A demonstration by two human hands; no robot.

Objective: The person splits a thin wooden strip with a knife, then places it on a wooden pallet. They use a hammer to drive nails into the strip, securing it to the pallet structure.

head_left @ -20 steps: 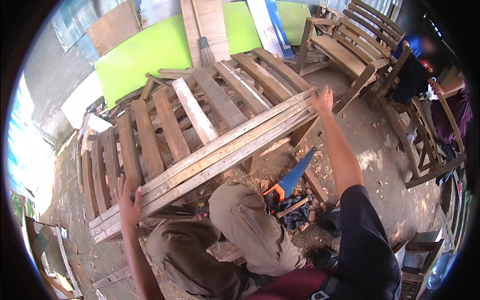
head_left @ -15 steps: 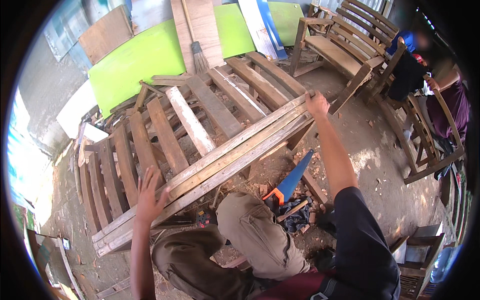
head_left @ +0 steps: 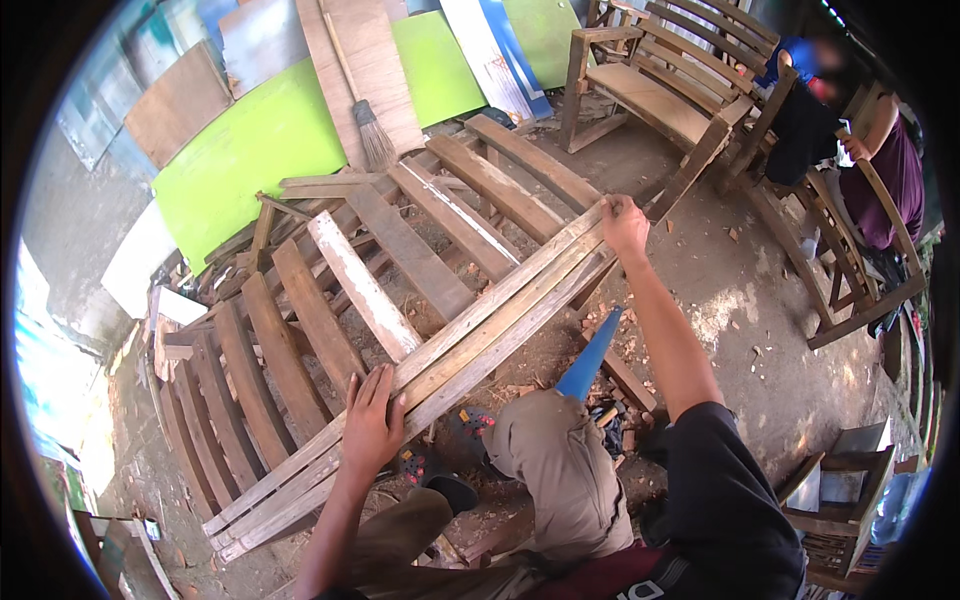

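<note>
Now gripping three strips [head_left: 500, 318] at one end in right hand [head_left: 625, 230] with fingers curled, resting left hand [head_left: 374, 428] across with fingers loose, seemingly to steady them along near ends of slats [head_left: 410, 248].

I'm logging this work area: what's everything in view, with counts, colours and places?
Slats: about eleven, mostly brown, one whitish, left to centre
Long strips: three, pale wood, across slats' near ends
Saw: one, blue, right of centre
Broom: one, grey bristles, at the back
Plywood board: one, pale brown, behind broom
Sheeting: count unclear, bright green, at the back
Bench: one, brown, upper right
Chair frame: one, brown, far right
Co-workers: apparently two, blue and purple clothing, upper right
Legs: two, brown trousers, lower middle
Left hand: one, bare, on strips' middle
Right hand: one, bare, on strips' right end
</note>
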